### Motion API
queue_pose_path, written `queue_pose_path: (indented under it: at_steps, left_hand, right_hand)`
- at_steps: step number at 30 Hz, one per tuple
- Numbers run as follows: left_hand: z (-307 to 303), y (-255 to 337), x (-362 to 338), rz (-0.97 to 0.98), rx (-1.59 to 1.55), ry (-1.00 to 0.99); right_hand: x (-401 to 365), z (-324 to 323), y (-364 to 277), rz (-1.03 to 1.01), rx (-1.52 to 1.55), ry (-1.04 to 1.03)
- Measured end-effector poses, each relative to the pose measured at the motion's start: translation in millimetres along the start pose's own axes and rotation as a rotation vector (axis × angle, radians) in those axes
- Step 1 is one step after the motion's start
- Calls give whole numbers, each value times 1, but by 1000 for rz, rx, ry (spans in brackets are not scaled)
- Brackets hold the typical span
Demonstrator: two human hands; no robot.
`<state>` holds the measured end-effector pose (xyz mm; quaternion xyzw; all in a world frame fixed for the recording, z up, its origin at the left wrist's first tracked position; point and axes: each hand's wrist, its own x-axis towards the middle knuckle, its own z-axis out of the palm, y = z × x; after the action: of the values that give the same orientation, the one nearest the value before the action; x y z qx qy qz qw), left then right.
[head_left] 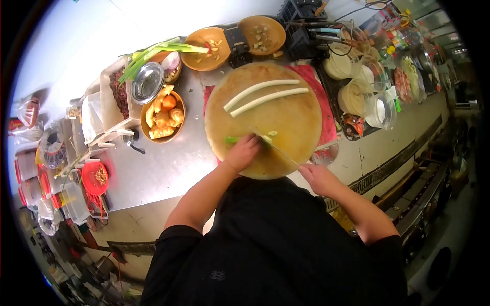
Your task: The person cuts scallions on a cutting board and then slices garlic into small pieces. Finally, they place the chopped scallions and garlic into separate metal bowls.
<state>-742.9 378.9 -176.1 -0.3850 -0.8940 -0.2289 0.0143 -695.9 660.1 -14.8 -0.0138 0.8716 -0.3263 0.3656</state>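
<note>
On the round wooden chopping board, my left hand presses down on a scallion piece, its green end poking out on the left and the rest under my fingers. My right hand is closed round the handle of a knife. Seen nearly edge-on, the blade runs up and left to just beside my left fingertips. A small pale cut slice lies by the blade tip. Farther up the board rest two long white scallion stalks, side by side and slightly curved.
A bowl of ginger and carrot stands left of the board, near a metal bowl and green scallion tops. Two orange bowls sit behind. A red cloth lies under the board. Several tubs stand right.
</note>
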Motion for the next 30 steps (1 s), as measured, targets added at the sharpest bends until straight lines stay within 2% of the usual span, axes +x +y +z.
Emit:
queue_pose_path:
  at_steps: [5,11,14,18,20,23,27,30]
  left_hand:
    - [5,-3,-1,9,7,68]
    - [11,-5,-8,25,70,55]
    - [11,-6,-8,21,50,120]
    - [8,-4,-12,-45,-40,46]
    - [17,-9,-12,-43,42,42]
    - [2,-6,-14,-11,-54,86]
    - [-1,-4,-18,19,3,201]
    - [4,-7,-20,-75,16,198]
  right_hand:
    - [40,20,7,11,1,-15]
    - [12,9,-10,-39,-27,51]
    - [3,7,-13,22,59,20]
    - [25,21,-19,56,35,-50]
    - [51,39,-20,-65,48,78]
    - [71,35,-23,-71,94,4]
    - [42,17,-32,-100,85,32]
    - [24,19,-33,-75,43,-22]
